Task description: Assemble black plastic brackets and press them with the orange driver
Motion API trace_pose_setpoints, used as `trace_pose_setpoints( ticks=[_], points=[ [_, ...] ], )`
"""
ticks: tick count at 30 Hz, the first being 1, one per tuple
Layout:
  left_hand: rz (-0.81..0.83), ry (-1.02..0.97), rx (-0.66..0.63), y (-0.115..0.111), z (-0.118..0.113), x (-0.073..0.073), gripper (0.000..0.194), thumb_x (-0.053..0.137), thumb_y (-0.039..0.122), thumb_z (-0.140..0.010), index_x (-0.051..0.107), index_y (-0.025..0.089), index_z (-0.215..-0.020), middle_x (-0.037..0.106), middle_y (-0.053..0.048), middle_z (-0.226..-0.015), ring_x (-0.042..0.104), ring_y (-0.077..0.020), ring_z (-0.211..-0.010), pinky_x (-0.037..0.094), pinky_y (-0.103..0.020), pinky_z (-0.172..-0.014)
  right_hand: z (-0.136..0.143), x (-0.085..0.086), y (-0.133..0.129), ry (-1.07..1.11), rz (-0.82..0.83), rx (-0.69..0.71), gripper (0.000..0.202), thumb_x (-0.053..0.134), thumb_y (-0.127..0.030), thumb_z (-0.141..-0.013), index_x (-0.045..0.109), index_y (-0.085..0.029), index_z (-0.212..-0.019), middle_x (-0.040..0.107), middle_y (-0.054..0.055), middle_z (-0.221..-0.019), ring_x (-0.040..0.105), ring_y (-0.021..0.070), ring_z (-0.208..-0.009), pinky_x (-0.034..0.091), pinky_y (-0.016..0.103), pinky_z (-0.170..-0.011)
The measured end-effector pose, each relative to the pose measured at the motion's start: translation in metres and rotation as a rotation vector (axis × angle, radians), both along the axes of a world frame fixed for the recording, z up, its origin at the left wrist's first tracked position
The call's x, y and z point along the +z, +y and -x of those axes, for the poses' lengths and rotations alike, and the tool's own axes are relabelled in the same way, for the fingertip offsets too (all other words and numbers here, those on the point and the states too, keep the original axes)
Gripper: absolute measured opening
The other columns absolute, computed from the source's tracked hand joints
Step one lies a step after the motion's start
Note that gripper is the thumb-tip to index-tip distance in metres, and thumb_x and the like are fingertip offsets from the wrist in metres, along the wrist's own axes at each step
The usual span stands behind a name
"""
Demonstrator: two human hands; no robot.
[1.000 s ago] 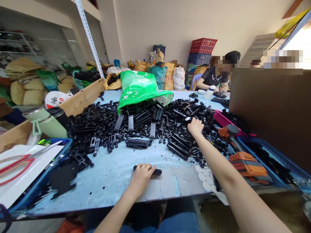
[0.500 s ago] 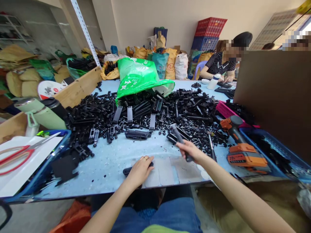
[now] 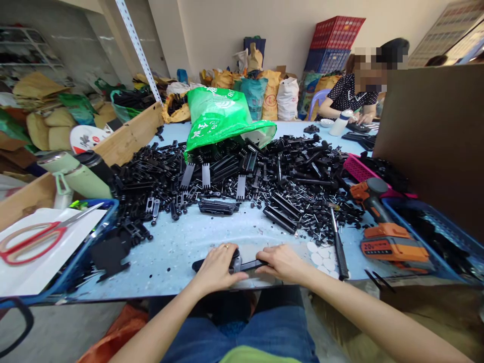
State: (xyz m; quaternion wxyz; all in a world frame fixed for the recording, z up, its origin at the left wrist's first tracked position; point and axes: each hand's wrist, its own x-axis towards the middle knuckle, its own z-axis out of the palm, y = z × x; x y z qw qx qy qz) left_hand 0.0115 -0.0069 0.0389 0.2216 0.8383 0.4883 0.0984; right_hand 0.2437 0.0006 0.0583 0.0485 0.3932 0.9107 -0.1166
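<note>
At the table's front edge my left hand (image 3: 217, 267) is closed over a black part (image 3: 197, 265), with its thumb stretched to the right. My right hand (image 3: 282, 262) pinches the dark handle of a hammer-like tool (image 3: 249, 264), which lies flat with its grey head beside my left fingers. How far the black part runs under my left palm is hidden. Two long black channel pieces (image 3: 282, 219) lie beyond my right hand. A black assembled piece (image 3: 218, 207) rests farther back, in front of the heap of black parts (image 3: 151, 174).
An orange drill (image 3: 393, 244), a hammer (image 3: 339, 247) and white discs (image 3: 323, 257) lie on the right. Scissors (image 3: 34, 242) and a blue basket (image 3: 81, 252) stand left. A green bag (image 3: 219, 113) sits behind the heap. A person (image 3: 351, 96) works at the far right.
My right hand has come down and left, and the tool it held raised now lies flat beside my left hand. The view has shifted slightly.
</note>
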Motion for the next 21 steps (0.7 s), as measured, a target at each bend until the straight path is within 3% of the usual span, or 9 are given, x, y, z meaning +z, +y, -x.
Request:
trace_pose_setpoints(
  ticks=[3, 10, 15, 18, 21],
  points=[
    [-0.033, -0.002, 0.024, -0.004, 0.001, 0.000, 0.061, 0.065, 0.053, -0.065, 0.044, 0.020, -0.112, 0.057, -0.009, -0.105, 0.054, -0.0285, -0.096, 0.041, -0.036, -0.078, 0.004, 0.006, -0.007, -0.013, -0.075, -0.008, 0.036, 0.033, -0.049, -0.092, 0.055, -0.020, -0.094, 0.062, 0.005, -0.083, 0.058, 0.0184, -0.073, 0.031, 0.027, -0.059],
    [-0.105, -0.093, 0.005, -0.006, 0.008, -0.010, 0.038, 0.059, 0.041, -0.076, 0.046, 0.021, -0.105, 0.059, -0.007, -0.098, 0.058, -0.0242, -0.091, 0.043, -0.033, -0.076, 0.014, 0.025, -0.004, -0.033, -0.118, 0.007, 0.030, 0.039, -0.045, -0.091, 0.054, -0.020, -0.094, 0.061, 0.007, -0.083, 0.056, 0.0182, -0.072, 0.032, 0.028, -0.061],
    [-0.067, -0.046, -0.007, -0.007, 0.002, -0.011, 0.044, 0.062, 0.050, -0.071, 0.049, 0.021, -0.101, 0.061, -0.006, -0.095, 0.059, -0.0246, -0.087, 0.044, -0.033, -0.073, 0.000, 0.012, 0.003, 0.021, -0.082, 0.042, 0.031, 0.040, -0.048, -0.090, 0.055, -0.020, -0.093, 0.060, 0.005, -0.084, 0.055, 0.0182, -0.075, 0.033, 0.028, -0.063],
    [-0.062, -0.015, -0.112, 0.013, -0.020, -0.004, 0.052, 0.061, 0.056, -0.070, 0.050, 0.020, -0.107, 0.060, -0.007, -0.100, 0.056, -0.0256, -0.093, 0.044, -0.034, -0.077, -0.020, -0.007, 0.005, 0.099, -0.055, -0.004, 0.036, 0.040, -0.051, -0.089, 0.057, -0.020, -0.094, 0.060, 0.005, -0.088, 0.055, 0.0192, -0.083, 0.035, 0.029, -0.069],
    [-0.203, 0.028, -0.057, 0.061, -0.055, 0.003, 0.040, 0.046, 0.042, -0.086, 0.046, 0.019, -0.119, 0.056, -0.010, -0.111, 0.051, -0.0243, -0.104, 0.040, -0.035, -0.085, -0.040, -0.021, -0.001, 0.142, -0.071, -0.122, 0.035, 0.041, -0.049, -0.089, 0.058, -0.020, -0.098, 0.060, 0.006, -0.091, 0.054, 0.0202, -0.088, 0.035, 0.032, -0.076]
  ],
)
